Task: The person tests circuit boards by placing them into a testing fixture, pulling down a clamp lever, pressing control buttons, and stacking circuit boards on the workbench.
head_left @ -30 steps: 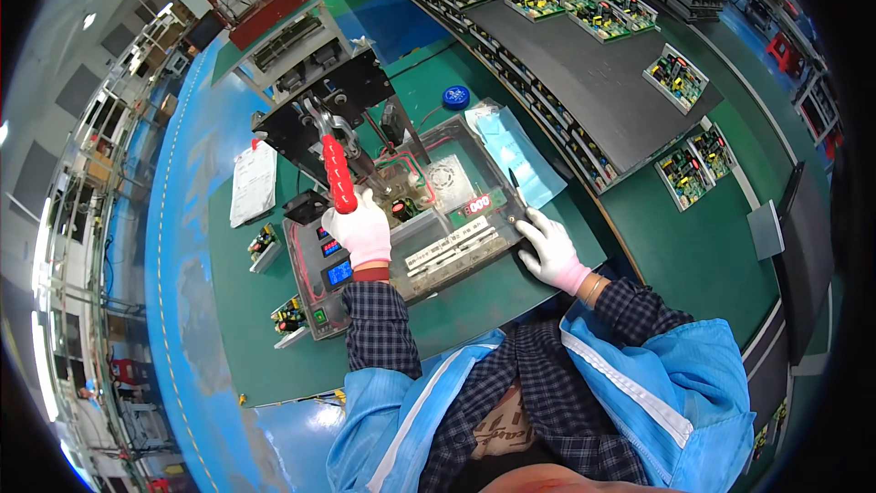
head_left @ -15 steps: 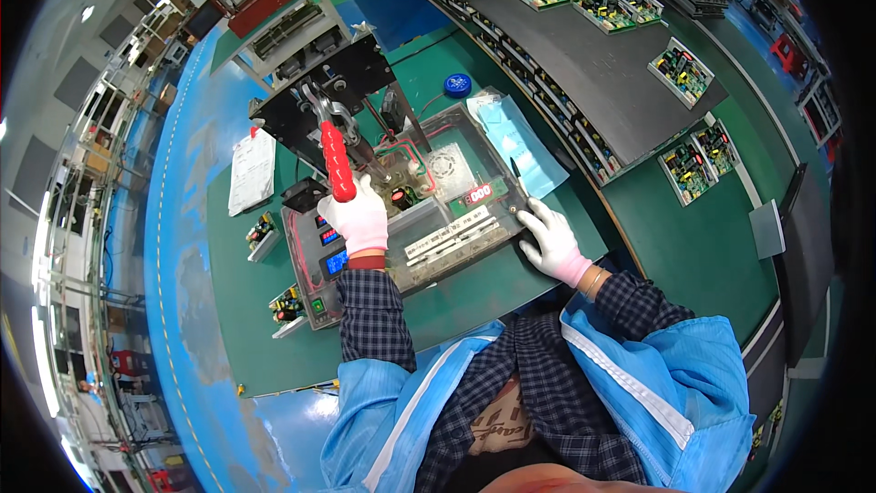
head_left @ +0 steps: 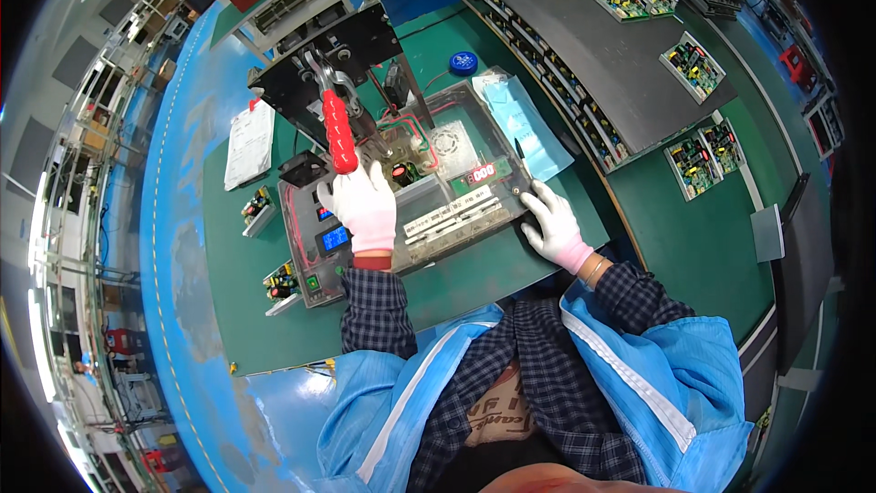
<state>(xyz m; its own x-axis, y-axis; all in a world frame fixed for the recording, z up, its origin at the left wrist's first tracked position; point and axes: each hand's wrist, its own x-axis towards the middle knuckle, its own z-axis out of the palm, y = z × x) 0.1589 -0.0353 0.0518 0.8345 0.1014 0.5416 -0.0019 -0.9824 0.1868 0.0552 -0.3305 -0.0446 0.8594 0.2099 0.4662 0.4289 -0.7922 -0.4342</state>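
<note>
A clear-topped test fixture (head_left: 456,141) with small lit displays sits on the green bench. A black press plate (head_left: 351,41) stands raised behind it, with a red lever handle (head_left: 338,131) sticking up. My left hand (head_left: 367,205), in a white glove, grips the lower end of that red handle. My right hand (head_left: 552,224), also gloved, rests flat on the fixture's front right corner with its fingers spread, holding nothing. A circuit board (head_left: 401,169) lies inside the fixture under the cover.
A pale blue bag (head_left: 525,123) lies to the right of the fixture, with a blue cap (head_left: 463,62) behind it. A paper sheet (head_left: 248,131) and small boards (head_left: 260,210) lie left. A grey conveyor (head_left: 611,64) carries green boards at the right.
The view shifted slightly. My left hand stays on the red handle, which looks a little more upright. My right hand keeps its place on the fixture's corner.
</note>
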